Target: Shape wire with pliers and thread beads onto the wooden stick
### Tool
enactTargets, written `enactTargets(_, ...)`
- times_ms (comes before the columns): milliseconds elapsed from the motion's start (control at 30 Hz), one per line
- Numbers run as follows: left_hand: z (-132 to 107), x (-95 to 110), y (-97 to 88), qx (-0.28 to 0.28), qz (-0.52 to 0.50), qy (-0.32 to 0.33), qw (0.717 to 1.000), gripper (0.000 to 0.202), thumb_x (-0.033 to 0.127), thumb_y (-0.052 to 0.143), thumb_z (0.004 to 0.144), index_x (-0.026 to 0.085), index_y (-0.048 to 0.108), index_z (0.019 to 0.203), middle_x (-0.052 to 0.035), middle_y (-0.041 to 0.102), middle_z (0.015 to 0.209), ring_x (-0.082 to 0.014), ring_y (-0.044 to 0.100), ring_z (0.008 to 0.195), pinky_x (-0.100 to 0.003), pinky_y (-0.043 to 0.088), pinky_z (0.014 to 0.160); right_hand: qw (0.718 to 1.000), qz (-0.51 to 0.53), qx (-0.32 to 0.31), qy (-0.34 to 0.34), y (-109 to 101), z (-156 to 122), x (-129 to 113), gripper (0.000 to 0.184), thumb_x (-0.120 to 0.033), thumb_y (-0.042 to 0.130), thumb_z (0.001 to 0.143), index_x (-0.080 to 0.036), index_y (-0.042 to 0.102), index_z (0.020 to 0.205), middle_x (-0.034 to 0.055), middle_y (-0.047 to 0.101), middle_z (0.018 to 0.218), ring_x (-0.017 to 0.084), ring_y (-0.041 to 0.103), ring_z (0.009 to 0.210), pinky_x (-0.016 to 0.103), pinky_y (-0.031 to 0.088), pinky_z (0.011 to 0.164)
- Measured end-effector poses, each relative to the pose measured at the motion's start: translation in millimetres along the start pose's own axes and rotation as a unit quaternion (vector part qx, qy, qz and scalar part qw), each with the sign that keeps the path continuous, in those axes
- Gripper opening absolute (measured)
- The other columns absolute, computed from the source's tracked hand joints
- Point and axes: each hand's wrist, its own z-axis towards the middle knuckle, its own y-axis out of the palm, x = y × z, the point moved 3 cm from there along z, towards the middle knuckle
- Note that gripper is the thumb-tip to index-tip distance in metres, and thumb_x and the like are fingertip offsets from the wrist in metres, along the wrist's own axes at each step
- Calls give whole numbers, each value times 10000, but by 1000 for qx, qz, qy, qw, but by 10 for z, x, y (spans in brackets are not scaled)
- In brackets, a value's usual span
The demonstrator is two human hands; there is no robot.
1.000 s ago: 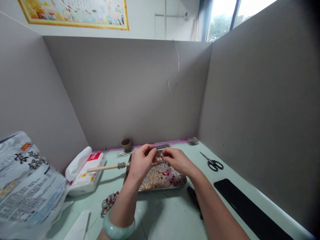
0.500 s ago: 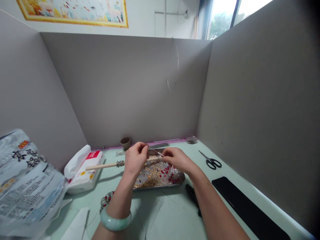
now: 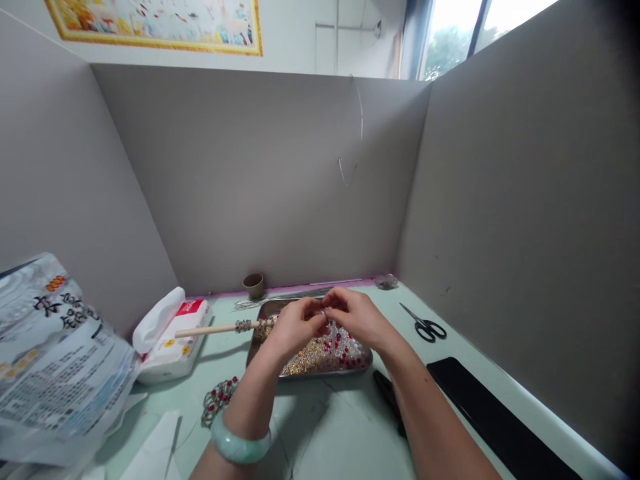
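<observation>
My left hand (image 3: pixel 296 328) and my right hand (image 3: pixel 354 316) meet fingertip to fingertip above a metal tray (image 3: pixel 267 310) filled with gold, white and red beads (image 3: pixel 325 352). Both pinch something tiny between thumb and fingers; it is too small to name. A wooden stick with a beaded metal end (image 3: pixel 220 328) lies from the tray's left edge toward the wet-wipe pack. A pale green bangle (image 3: pixel 240 445) sits on my left wrist.
A wet-wipe pack (image 3: pixel 167 339) and a printed plastic bag (image 3: pixel 53 360) lie at the left. A beaded ornament (image 3: pixel 219 399) rests near my left forearm. Scissors (image 3: pixel 425 325) and a black flat case (image 3: pixel 493 420) lie at the right. A small brown cup (image 3: pixel 254 285) stands by the back wall.
My left hand has dropped lower and moved right, closing up against my right hand over the tray. The thin needle seen between the hands earlier no longer shows.
</observation>
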Motion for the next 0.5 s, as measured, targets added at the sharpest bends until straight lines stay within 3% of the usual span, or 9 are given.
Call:
enactTargets(167, 4, -10, -143, 74, 117, 35, 990, 162, 198, 512, 710, 167, 659, 771, -24, 656, 607, -149, 615, 589, -250, 462, 559, 999, -36, -4, -3, -10, -11, 10, 135, -108, 559, 750, -187, 594, 855, 11, 651, 800, 126, 557, 718, 222, 372, 625)
enactTargets(500, -37, 36, -355, 167, 63, 14, 984, 160, 227, 529, 701, 164, 631, 807, -25, 662, 631, -157, 640, 608, -252, 483, 584, 992, -107, -50, 41, 51, 22, 205, 152, -100, 545, 700, -190, 626, 792, 2, 645, 758, 131, 523, 663, 219, 321, 569)
